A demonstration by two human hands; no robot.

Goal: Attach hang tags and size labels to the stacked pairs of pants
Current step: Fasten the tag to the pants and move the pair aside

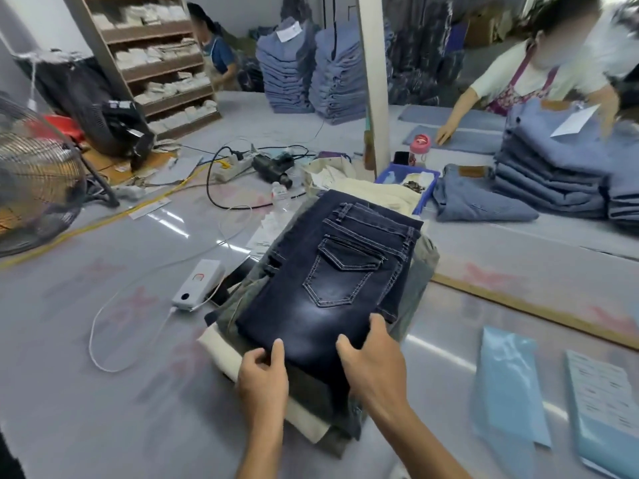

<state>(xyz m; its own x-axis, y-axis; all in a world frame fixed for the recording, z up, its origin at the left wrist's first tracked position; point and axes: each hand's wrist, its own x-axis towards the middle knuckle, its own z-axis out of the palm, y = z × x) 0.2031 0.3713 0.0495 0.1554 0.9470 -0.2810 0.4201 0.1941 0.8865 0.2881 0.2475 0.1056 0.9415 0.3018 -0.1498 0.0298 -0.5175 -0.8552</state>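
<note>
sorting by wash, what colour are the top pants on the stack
Dark navy denim with a faded patch, seen in the head view.

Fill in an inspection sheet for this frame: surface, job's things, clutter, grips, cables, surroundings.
Surface: glossy grey table, reflecting overhead lights.
Job's things: dark jeans lie pocket-up atop a stack of folded pants; sheets of labels at the right; no hang tag seen on the top pair.
Clutter: white power bank, power strip, black handheld tool, blue bin, pink-lidded bottle, blue plastic bags.
Grips: left hand and right hand both hold the near edge of the dark jeans.
Cables: white cable loops from the power bank; black cord curves near the power strip.
Surroundings: fan, shelves, stacked light-blue jeans, two other workers.
</note>
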